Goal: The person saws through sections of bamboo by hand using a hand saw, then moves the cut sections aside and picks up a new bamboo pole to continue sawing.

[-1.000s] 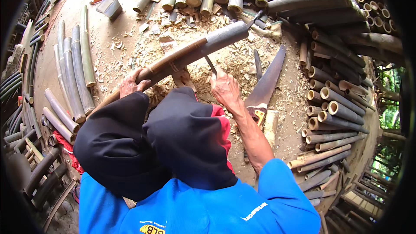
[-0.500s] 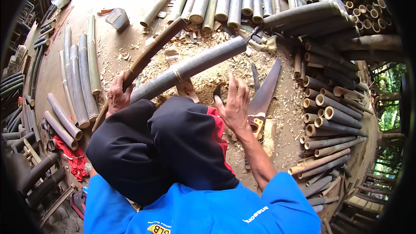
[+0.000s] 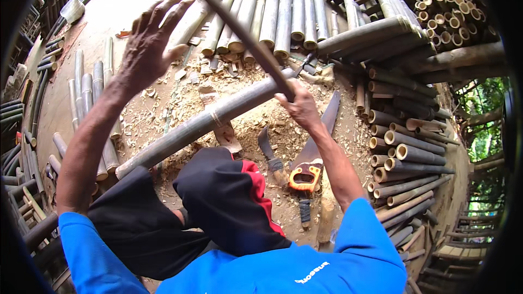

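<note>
I am seeing that the right hand [image 3: 298, 106] is now gripping the thin bamboo strip [image 3: 234, 24], lifted away toward the upper left, while the left hand [image 3: 150, 41] is rising open, fingers spread; the thick bamboo pole [image 3: 201, 125] is lying unheld at the centre.

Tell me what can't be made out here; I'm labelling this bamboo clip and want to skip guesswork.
All in the head view:
- Thin bamboo strip in the right hand: its far end is cut off by the top edge.
- Thick bamboo pole: its near end is hidden behind the dark trouser knee.
- Left hand: raised open; its palm faces away.
- Saw: its teeth are too small to see.
- Knife: its handle end is partly hidden by the knee.
</note>
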Demonstrator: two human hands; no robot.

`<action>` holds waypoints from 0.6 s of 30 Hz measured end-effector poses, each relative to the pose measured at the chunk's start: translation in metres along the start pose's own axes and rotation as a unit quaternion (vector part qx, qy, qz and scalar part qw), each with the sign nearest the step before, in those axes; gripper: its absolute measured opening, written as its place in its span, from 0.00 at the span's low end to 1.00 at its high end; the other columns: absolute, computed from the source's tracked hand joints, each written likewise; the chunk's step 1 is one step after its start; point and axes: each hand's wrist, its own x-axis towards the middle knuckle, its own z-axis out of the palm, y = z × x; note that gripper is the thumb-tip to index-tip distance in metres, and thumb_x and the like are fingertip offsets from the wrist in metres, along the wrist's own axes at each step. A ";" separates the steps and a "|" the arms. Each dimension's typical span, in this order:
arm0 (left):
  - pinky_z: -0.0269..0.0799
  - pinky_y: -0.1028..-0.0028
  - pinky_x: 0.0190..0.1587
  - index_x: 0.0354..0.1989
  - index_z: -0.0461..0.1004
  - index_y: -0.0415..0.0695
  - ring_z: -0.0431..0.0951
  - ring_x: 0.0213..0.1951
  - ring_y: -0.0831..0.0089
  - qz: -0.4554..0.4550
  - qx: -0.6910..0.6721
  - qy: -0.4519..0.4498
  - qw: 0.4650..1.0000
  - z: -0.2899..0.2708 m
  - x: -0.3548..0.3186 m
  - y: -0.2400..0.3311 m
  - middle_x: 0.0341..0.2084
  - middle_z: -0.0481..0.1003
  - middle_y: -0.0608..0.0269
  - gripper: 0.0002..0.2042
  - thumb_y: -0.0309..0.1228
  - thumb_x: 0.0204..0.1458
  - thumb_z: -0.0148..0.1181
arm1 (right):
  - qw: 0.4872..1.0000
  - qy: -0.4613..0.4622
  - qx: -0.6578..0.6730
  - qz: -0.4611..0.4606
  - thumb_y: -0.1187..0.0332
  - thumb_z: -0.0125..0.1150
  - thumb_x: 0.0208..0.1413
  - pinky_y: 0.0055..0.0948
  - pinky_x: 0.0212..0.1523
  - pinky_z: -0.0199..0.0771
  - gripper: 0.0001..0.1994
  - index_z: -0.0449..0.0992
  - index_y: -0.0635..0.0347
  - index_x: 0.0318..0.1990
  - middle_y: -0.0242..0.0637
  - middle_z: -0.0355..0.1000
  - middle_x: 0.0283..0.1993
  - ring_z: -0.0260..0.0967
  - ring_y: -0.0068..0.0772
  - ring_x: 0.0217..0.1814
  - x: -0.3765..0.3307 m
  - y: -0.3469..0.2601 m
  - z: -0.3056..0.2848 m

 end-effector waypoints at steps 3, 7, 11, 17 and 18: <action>0.63 0.52 0.71 0.76 0.57 0.50 0.62 0.71 0.50 -0.121 -0.149 -0.216 0.957 0.047 -0.051 0.018 0.71 0.61 0.48 0.46 0.37 0.48 0.77 | 0.957 0.038 0.091 0.272 0.68 0.68 0.58 0.34 0.34 0.82 0.16 0.73 0.63 0.51 0.44 0.79 0.36 0.79 0.32 0.34 -0.021 0.028 0.008; 0.67 0.52 0.67 0.71 0.60 0.46 0.70 0.64 0.46 -0.218 -0.129 -0.343 0.905 0.111 -0.162 0.081 0.60 0.70 0.43 0.52 0.42 0.34 0.83 | 0.945 0.110 -0.048 0.304 0.65 0.69 0.55 0.36 0.33 0.79 0.18 0.72 0.63 0.49 0.41 0.78 0.35 0.78 0.32 0.34 -0.031 0.119 -0.002; 0.72 0.54 0.55 0.61 0.67 0.43 0.77 0.52 0.55 -0.255 -0.044 -0.248 0.934 0.170 -0.256 0.091 0.47 0.75 0.53 0.35 0.29 0.40 0.72 | 0.915 0.113 -0.268 0.280 0.54 0.69 0.56 0.51 0.56 0.74 0.40 0.62 0.64 0.72 0.53 0.75 0.54 0.74 0.53 0.53 -0.014 0.158 -0.014; 0.73 0.56 0.54 0.52 0.69 0.44 0.78 0.52 0.56 -0.294 -0.068 -0.290 0.908 0.155 -0.255 0.077 0.46 0.76 0.55 0.29 0.28 0.37 0.71 | 0.924 -0.010 -0.273 0.269 0.50 0.66 0.57 0.53 0.60 0.69 0.37 0.68 0.68 0.67 0.54 0.69 0.64 0.68 0.53 0.62 -0.066 0.013 0.107; 0.73 0.56 0.54 0.51 0.69 0.45 0.78 0.52 0.56 -0.302 -0.108 -0.293 0.901 0.147 -0.255 0.076 0.45 0.76 0.55 0.29 0.30 0.36 0.72 | 0.932 -0.080 -0.235 0.263 0.43 0.61 0.60 0.55 0.59 0.69 0.37 0.71 0.70 0.63 0.58 0.71 0.62 0.69 0.54 0.61 -0.082 -0.017 0.135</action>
